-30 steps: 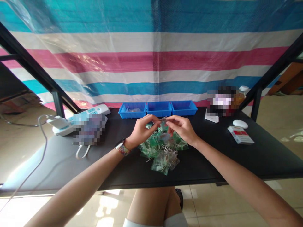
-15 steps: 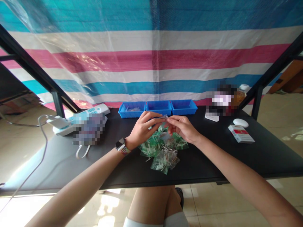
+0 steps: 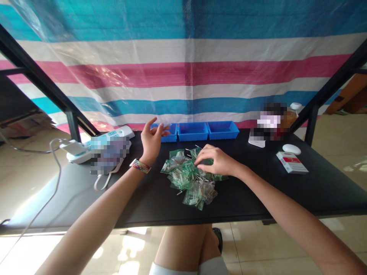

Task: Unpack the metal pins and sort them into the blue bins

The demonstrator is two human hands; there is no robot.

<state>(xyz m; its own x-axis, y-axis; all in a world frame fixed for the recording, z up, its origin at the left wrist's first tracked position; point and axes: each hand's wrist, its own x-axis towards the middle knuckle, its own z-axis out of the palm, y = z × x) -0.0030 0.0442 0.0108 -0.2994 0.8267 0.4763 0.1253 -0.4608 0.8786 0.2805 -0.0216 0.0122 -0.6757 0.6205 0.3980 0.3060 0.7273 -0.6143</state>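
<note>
left hand [image 3: 151, 139] spread, empty, by the bins [image 3: 193, 131]; right hand [image 3: 214, 161] curled onto the bag pile [image 3: 187, 181], grip unclear; most bags lie on the desk [image 3: 258, 187].

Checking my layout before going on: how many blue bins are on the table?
3, side by side at the back edge of the table: left bin, partly behind the left hand; middle bin; right bin. No others appear hidden.
</note>
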